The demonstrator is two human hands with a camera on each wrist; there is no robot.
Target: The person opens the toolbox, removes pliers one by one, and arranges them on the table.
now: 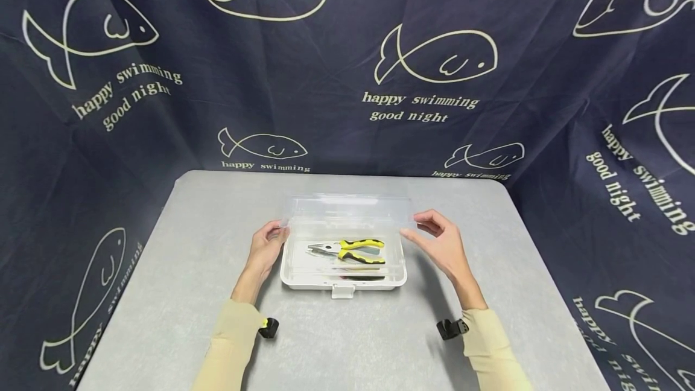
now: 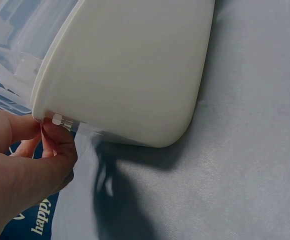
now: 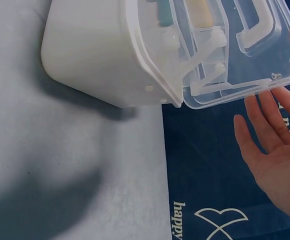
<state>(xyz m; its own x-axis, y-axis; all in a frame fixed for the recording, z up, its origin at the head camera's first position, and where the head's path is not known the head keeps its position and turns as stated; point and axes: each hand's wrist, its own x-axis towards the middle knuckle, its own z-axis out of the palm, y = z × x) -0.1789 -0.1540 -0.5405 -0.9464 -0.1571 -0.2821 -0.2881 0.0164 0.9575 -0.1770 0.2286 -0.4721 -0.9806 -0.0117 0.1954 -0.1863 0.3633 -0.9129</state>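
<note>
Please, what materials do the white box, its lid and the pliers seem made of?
The white storage box looks like satin plastic: opaque, smooth, rounded corners. Its lid seems glossy clear plastic: dark cloth shows through. The needle-nose pliers show grey metallic jaws, likely steel; yellow-black handles, perhaps rubber or plastic.

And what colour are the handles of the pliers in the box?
The pliers' handles: yellow and black, clearest from the head.

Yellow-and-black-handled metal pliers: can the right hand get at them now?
Probably yes: the clear plastic lid is tipped back, and the right hand is at its edge, close by. I can't rule out clear plastic over the pliers.
</note>
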